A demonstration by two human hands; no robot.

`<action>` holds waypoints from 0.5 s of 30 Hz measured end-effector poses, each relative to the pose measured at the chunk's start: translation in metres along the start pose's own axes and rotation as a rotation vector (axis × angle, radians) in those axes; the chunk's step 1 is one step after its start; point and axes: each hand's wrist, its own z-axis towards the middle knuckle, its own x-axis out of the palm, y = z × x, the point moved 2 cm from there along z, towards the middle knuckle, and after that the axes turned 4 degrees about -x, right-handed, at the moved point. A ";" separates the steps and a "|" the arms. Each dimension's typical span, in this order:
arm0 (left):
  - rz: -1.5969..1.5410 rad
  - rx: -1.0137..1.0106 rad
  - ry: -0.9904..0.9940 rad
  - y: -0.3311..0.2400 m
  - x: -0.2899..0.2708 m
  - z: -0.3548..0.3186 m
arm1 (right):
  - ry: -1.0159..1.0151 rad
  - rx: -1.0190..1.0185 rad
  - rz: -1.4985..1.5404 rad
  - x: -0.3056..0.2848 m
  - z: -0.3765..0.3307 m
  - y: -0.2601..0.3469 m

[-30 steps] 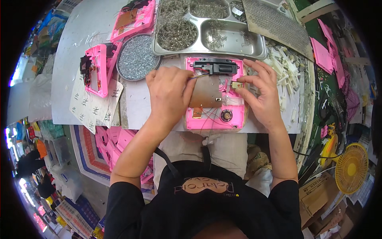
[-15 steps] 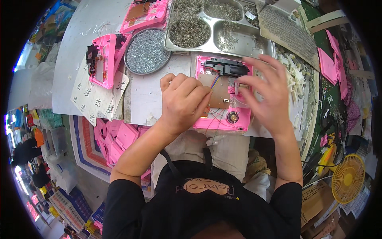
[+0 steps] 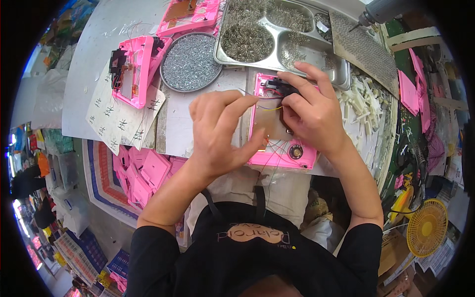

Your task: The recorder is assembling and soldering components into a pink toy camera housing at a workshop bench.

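Observation:
A pink plastic casing [image 3: 309,158] lies open in front of me on the bench. Inside it are a brown circuit board [image 3: 267,121], a black mechanism [image 3: 274,86] at the far end and a small round speaker [image 3: 296,151] at the near right. Thin coloured wires [image 3: 269,104] cross the board. My left hand [image 3: 217,128] is at the casing's left edge, thumb and forefinger apart, fingertips close to the wires. Over the casing's right side, my right hand [image 3: 314,109] has its thumb and forefinger bent together at the board; whatever they grip is hidden.
A round dish of silver screws [image 3: 192,62] sits left of a metal compartment tray [image 3: 247,62] of small springs. More pink casings [image 3: 133,72] stand at the far left. White plastic parts [image 3: 363,106] lie right; a power screwdriver [image 3: 378,15] hangs far right. A crate holds pink panels [image 3: 153,171].
My left hand's fingers have spread from a closed pinch. My right hand has come down onto the casing, its fingers now drawn together. The wires have shifted across the board.

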 end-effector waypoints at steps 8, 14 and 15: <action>-0.448 -0.220 0.136 -0.012 0.032 0.008 | -0.077 0.146 0.226 -0.015 -0.014 -0.009; -0.612 -0.373 0.379 -0.018 0.059 0.035 | -0.155 0.349 0.446 -0.023 -0.035 -0.019; -0.649 -0.423 0.393 -0.019 0.061 0.035 | -0.166 0.369 0.480 -0.023 -0.036 -0.020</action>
